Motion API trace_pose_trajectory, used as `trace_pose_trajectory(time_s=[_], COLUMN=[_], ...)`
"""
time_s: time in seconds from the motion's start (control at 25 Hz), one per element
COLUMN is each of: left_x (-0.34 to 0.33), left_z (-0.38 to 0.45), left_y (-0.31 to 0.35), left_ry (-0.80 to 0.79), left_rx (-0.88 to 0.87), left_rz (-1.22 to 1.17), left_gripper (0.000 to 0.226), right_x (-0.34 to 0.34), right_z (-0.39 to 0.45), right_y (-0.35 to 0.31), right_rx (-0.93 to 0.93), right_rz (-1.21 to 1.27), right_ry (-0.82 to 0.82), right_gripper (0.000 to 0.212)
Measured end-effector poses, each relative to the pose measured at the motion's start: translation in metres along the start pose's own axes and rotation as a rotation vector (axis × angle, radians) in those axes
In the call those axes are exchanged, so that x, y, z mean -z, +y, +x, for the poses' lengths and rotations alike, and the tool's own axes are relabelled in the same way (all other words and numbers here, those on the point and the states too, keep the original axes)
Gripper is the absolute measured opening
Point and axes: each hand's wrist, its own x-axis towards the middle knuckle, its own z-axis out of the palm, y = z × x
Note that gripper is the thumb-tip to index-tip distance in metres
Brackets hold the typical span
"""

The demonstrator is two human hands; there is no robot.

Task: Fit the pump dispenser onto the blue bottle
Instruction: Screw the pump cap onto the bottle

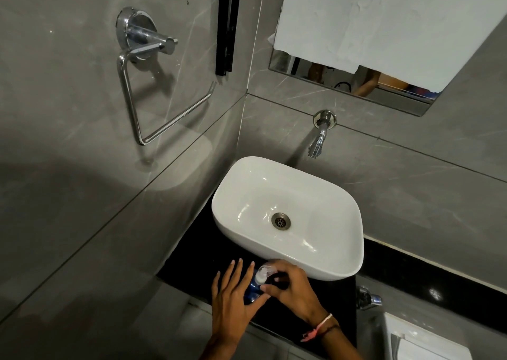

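The blue bottle (pixel 251 288) stands on the black counter (pixel 192 261) just in front of the white basin, mostly hidden between my hands. A clear and white pump dispenser (pixel 262 273) sits at its top. My right hand (pixel 290 285) curls over the pump, fingertips pinched on its collar. My left hand (pixel 233 296) rests against the bottle's left side, fingers straight and spread, thumb pressed to the bottle's lower part.
A white basin (pixel 288 217) with a metal drain stands on the counter, with a wall tap (pixel 319 134) above it. On the left wall hangs a chrome towel ring (pixel 153 91). A mirror (pixel 370 44) is mounted above, and a chrome valve (pixel 369 299) sticks out at lower right.
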Motion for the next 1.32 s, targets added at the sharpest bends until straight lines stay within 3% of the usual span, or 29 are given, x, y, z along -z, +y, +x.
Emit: trace_pose_trajectory(time_s=[0.08, 0.2, 0.36, 0.48, 0.64, 0.8, 0.92, 1.08, 1.24, 1.32], left_x=[-0.001, -0.001, -0.001, 0.000, 0.000, -0.001, -0.001, -0.001, -0.001, -0.002], left_z=[-0.001, -0.001, -0.001, -0.001, 0.000, -0.001, -0.001, -0.001, -0.002, -0.002], left_y=[-0.001, -0.002, -0.002, -0.001, 0.000, -0.003, -0.002, 0.001, 0.001, 0.000], left_ry=[0.003, -0.002, 0.009, 0.017, 0.021, 0.030, 0.033, 0.058, 0.074, 0.076], left_rx=[0.002, -0.005, -0.008, -0.011, -0.005, -0.014, 0.001, -0.002, -0.001, -0.010], left_rz=[0.000, -0.009, 0.010, 0.016, 0.012, 0.025, 0.030, 0.042, 0.031, 0.034], left_gripper=[0.077, 0.075, 0.074, 0.072, 0.075, 0.073, 0.074, 0.072, 0.073, 0.072], right_x=[-0.003, -0.006, -0.008, -0.007, -0.007, -0.006, -0.007, -0.004, -0.007, -0.008], right_z=[0.001, -0.001, 0.004, 0.003, 0.004, 0.001, 0.003, 0.004, 0.007, 0.007], right_y=[0.007, 0.008, 0.010, 0.009, 0.014, 0.013, 0.012, 0.010, 0.010, 0.008], right_rx=[-0.038, -0.020, 0.014, 0.049, 0.073, 0.111, 0.120, 0.120, 0.132, 0.128], right_rz=[0.037, 0.036, -0.003, -0.021, -0.022, -0.014, -0.031, -0.038, -0.079, -0.072], right_ry=[0.064, 0.061, 0.072, 0.018, 0.063, 0.016, 0.053, 0.025, 0.051, 0.061], right_gripper=[0.028, 0.046, 0.035, 0.053, 0.032, 0.052, 0.033, 0.046, 0.032, 0.040])
